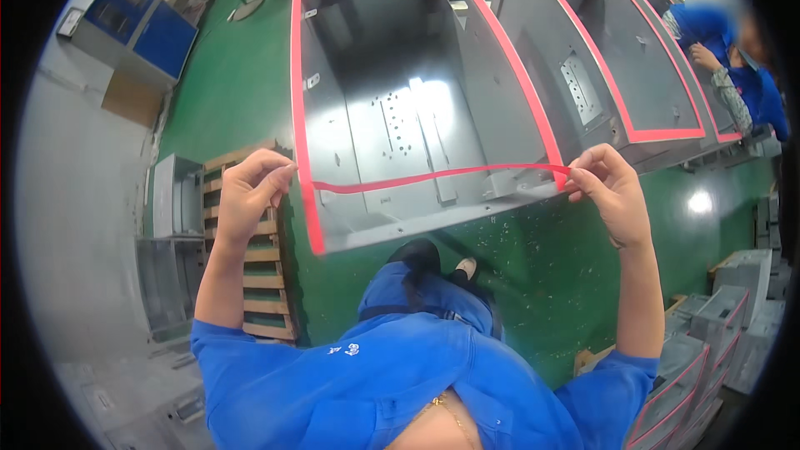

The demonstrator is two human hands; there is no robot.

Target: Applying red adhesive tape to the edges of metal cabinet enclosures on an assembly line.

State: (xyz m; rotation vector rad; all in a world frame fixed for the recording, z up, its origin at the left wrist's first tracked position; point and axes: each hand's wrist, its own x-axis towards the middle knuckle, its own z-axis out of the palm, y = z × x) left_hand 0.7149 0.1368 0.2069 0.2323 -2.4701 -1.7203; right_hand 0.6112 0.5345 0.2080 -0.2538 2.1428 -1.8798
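Head view: a large grey metal cabinet point(400, 117), edged in red on three sides, stands open on the green floor point(242, 83). Across its near edge stretches a red strip point(433, 175), pinched at one end by the left hand point(250, 192) and at the other by the right hand point(608, 187).

Three grey cabinets point(400, 117), one red strip point(433, 175), two hands point(250, 192)

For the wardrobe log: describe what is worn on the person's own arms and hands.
Both forearms are bare. The left hand and right hand wear no gloves, and no rings or watch show. Bright blue short sleeves of a work shirt with a small white mark on the chest cover the upper arms.
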